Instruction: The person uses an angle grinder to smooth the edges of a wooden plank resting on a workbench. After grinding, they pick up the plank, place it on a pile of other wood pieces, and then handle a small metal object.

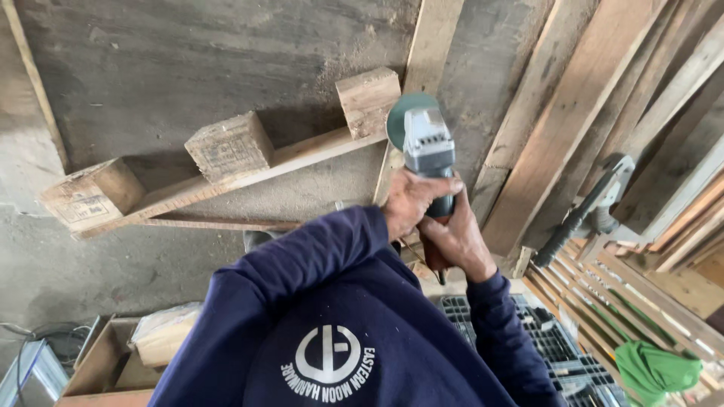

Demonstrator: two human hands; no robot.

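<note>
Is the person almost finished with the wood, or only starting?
Hard to say for sure. Done: I cannot see any cut or smoothed patch yet. In hand: both hands, the left hand and the right hand, grip a grinder, its green disc close by the end wood block on the plank. Left: the other two blocks look untouched.

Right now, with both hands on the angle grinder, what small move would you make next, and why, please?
Probably ease the angle grinder forward: its disc sits just short of the wooden block, with the left hand and right hand gripping its body.
</note>
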